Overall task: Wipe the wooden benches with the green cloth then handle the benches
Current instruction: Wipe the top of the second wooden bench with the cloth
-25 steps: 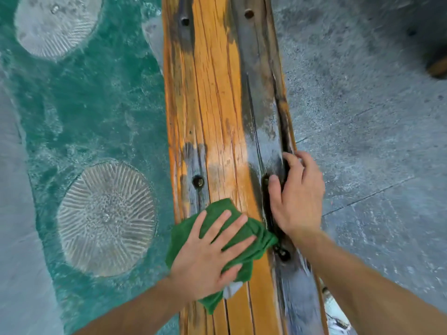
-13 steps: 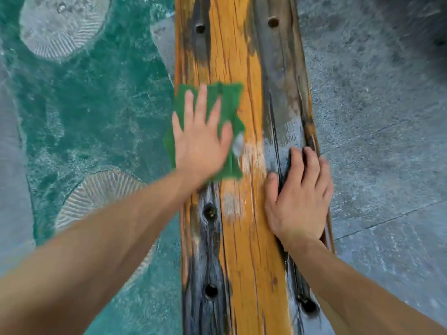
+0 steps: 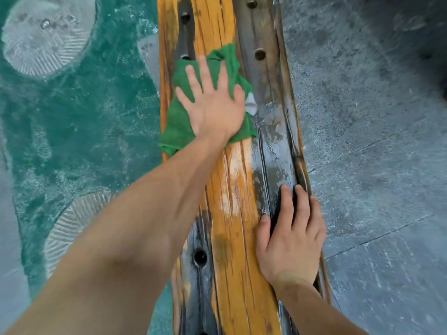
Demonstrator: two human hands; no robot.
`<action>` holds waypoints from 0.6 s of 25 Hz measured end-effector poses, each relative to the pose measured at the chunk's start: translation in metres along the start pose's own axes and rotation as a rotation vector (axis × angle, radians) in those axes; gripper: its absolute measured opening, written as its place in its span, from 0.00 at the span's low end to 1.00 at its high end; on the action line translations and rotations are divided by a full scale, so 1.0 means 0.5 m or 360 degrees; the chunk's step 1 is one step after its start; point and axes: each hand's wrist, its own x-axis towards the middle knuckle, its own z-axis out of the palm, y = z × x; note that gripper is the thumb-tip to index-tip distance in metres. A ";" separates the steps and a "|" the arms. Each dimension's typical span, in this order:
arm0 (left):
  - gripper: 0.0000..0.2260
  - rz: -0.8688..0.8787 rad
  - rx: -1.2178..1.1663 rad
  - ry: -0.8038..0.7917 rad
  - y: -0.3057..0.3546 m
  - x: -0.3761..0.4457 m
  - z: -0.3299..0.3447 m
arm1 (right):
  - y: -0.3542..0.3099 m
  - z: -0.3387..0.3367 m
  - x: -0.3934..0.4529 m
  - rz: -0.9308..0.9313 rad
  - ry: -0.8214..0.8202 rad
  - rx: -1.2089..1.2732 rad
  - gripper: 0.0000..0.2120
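Pressing flat on the green cloth [image 3: 180, 122], the left hand [image 3: 212, 102] has its fingers [image 3: 205, 71] straight and spread apart. The cloth lies on the far part of the wooden bench [image 3: 232, 213], and one edge hangs over the left side. The right hand [image 3: 290, 240] rests flat on the wet, dark plank nearer the person, fingers close together. Round dark holes [image 3: 260, 54] show in the wood. Green floor [image 3: 72, 117] with pale round patches [image 3: 46, 35] lies to the left, grey floor [image 3: 375, 141] to the right.
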 end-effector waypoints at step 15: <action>0.26 0.0987 0.0312 -0.0075 0.055 -0.082 0.023 | 0.010 -0.012 0.004 0.0021 -0.0086 -0.0002 0.30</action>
